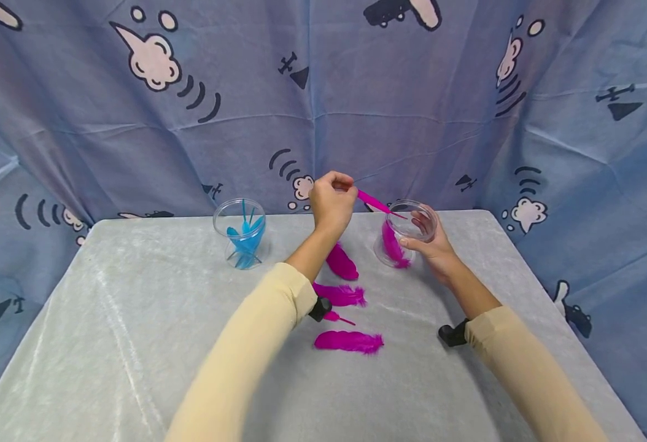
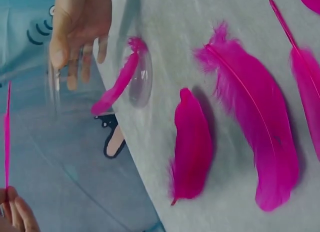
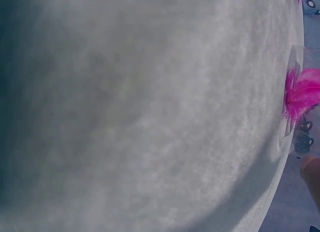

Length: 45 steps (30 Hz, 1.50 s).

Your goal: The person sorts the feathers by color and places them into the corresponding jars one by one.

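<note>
In the head view my left hand [image 1: 333, 202] pinches a pink feather [image 1: 373, 201] near one end. Its thin quill points down to the right, over the mouth of a clear jar [image 1: 380, 248]. That jar stands on the table; my right hand [image 1: 436, 248] grips it near the rim, thumb in front and fingers behind. Another pink feather [image 1: 393, 245] stands inside it. The left wrist view shows the pinched feather [image 2: 7, 142] upright and apart from the jar. At the right wrist view's edge, the feather [image 3: 302, 95] in the jar shows, partly cut off.
Several pink feathers [image 1: 349, 341] lie in a column on the pale table [image 1: 152, 344], partly hidden by my left forearm. A second clear jar [image 1: 239, 212] with blue feathers [image 1: 245, 245] stands at the back left. A blue patterned curtain [image 1: 263, 67] hangs behind.
</note>
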Each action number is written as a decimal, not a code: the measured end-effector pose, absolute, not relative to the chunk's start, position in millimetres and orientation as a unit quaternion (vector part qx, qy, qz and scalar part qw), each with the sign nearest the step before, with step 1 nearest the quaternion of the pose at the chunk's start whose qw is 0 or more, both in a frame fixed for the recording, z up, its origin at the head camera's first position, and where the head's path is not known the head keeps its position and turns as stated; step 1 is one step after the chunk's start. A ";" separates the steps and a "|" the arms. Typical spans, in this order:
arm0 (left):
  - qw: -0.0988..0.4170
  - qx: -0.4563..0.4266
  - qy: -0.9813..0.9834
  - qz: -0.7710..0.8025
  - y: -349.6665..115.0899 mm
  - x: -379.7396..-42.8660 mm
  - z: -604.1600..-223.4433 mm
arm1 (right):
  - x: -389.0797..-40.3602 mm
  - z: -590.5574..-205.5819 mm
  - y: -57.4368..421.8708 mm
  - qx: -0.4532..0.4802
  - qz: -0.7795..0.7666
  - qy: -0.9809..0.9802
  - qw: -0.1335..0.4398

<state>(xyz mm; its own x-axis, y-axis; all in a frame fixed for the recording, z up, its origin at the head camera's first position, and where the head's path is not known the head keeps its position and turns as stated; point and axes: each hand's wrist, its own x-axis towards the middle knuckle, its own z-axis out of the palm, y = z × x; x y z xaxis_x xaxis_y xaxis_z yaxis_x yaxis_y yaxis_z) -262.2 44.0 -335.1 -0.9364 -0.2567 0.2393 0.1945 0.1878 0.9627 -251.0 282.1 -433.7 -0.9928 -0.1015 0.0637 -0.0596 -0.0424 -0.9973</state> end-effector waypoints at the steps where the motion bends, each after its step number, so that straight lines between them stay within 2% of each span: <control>1: 0.178 0.026 -0.752 -0.634 47.1 -262.4 -336.1 | -251.1 -433.8 282.0 -0.059 -0.720 0.691 0.014; 12: 0.175 0.000 -0.750 -0.638 75.7 -257.1 -346.5 | -251.5 -433.7 281.1 -0.050 -0.710 0.703 0.014; 25: 0.245 -0.044 -0.758 -0.603 85.1 -254.4 -347.4 | -251.1 -431.6 279.3 -0.043 -0.700 0.712 0.019; 30: 0.251 -0.059 -0.765 -0.590 87.4 -252.6 -350.2 | -250.8 -432.1 279.6 -0.040 -0.698 0.715 0.023; 35: 0.229 -0.080 -0.773 -0.586 90.4 -250.0 -353.6 | -251.2 -433.4 281.0 -0.045 -0.704 0.708 0.021; 45: 0.140 -0.130 -0.777 -0.599 97.6 -244.6 -362.2 | -251.2 -434.6 283.3 -0.043 -0.699 0.713 0.017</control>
